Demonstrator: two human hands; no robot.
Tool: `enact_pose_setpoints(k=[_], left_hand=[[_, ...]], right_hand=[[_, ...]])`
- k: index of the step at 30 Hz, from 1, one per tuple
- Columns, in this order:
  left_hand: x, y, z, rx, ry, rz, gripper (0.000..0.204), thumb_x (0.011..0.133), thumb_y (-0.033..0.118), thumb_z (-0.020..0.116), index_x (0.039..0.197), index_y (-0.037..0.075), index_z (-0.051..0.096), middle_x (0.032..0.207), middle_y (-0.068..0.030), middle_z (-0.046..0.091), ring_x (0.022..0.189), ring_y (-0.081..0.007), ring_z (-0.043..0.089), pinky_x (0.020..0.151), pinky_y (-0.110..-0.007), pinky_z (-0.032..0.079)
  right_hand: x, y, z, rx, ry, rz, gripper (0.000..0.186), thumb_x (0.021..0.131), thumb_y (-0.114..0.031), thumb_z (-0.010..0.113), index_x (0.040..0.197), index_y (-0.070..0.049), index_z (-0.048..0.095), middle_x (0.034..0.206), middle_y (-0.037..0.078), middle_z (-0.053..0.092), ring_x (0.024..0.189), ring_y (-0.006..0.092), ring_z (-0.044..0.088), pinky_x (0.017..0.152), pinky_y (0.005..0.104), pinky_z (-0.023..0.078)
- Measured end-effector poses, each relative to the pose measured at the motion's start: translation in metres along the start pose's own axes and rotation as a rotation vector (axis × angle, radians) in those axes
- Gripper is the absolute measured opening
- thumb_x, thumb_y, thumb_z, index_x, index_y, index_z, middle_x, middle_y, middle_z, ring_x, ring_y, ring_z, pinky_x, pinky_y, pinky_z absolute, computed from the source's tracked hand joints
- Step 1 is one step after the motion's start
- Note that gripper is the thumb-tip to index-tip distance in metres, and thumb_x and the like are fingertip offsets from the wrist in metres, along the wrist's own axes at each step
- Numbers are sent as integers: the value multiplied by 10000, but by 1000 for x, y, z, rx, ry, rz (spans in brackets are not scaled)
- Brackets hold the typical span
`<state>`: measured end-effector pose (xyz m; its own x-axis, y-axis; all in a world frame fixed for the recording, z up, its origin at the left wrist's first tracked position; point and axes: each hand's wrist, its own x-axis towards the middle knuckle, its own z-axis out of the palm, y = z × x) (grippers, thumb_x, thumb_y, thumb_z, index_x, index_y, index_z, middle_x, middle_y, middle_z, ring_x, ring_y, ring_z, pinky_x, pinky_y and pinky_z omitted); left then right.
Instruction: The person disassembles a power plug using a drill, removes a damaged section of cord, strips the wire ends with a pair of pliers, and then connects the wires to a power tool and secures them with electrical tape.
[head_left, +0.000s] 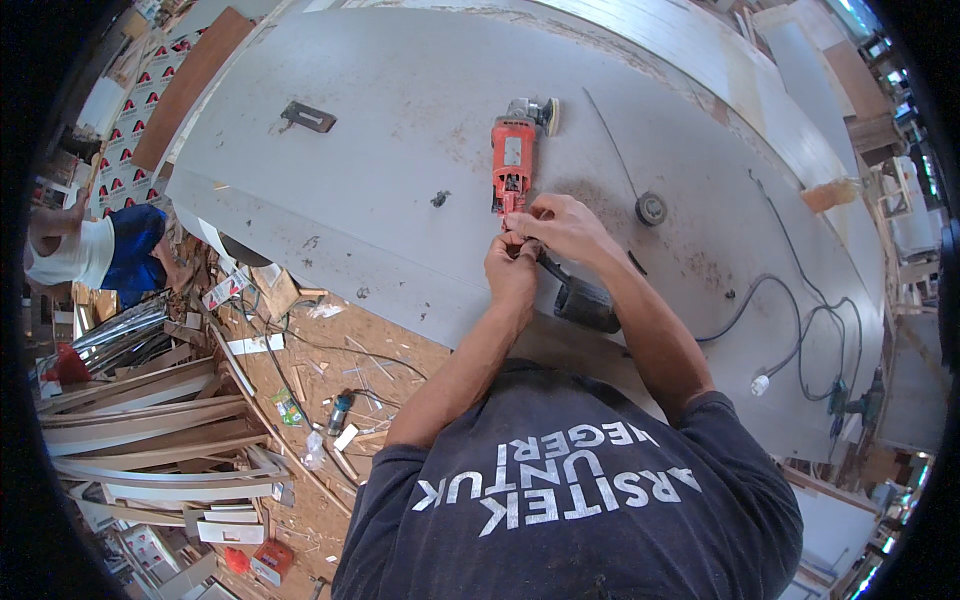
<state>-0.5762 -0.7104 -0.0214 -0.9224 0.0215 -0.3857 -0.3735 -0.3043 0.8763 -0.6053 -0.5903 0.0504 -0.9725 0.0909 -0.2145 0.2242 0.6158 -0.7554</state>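
Note:
A red angle grinder lies on the grey table, its disc end pointing away from me and its rear end opened up. At that rear end my left hand and my right hand meet, fingertips pinched together. What is between the fingers is too small to make out; it may be wiring. Close to my right wrist rests a black housing piece, with a dark cord running from it toward my fingers. Right of the grinder sits a black tape roll, a thin strip stretching away from it.
A dark flat slotted piece lies at the table's far left. Grey cable with a white plug coils at the right, near a drill. Wood strips are stacked on the left floor. Another person is at the left.

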Motion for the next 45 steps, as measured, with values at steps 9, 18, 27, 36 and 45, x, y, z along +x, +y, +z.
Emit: enact_pose_setpoints(k=[9,18,27,36,45], left_hand=[[1,-3,3,18,28,28,134,895,-31,632,964,51,552,882,-40,628,697,-80,552,593,-234,446],[-4,1,6,27,37,96,137,873,-25,651,954,35,558,859,-28,615,731,-92,564,654,-243,472],[-9,15,6,299,50,105,149,845,5,662,967,4,577,836,-58,637,744,-127,603,679,-278,492],[5,9,-4,101,-117,-85,157,881,5,624,1035,-18,602,860,-86,674,770,-147,652,675,-275,511],[15,23,-10,-88,-145,-362,88,932,90,635,1004,43,618,801,-32,638,667,-133,601,622,-265,494]], right_hand=[[0,-1,-21,223,-287,152,328,816,-321,634,813,3,679,739,43,617,672,127,577,568,295,476],[3,-1,-19,-14,-287,145,262,817,-201,687,922,34,634,816,72,638,624,136,596,518,292,466],[1,0,-24,112,-268,135,268,798,-57,649,1033,58,590,784,96,622,678,148,613,538,300,474],[7,1,-29,-199,-189,-58,238,798,-23,621,1024,47,592,856,184,670,752,253,664,644,378,505],[7,11,-21,-242,-134,-288,184,826,-3,556,1007,11,526,833,220,652,839,391,639,739,461,488]])
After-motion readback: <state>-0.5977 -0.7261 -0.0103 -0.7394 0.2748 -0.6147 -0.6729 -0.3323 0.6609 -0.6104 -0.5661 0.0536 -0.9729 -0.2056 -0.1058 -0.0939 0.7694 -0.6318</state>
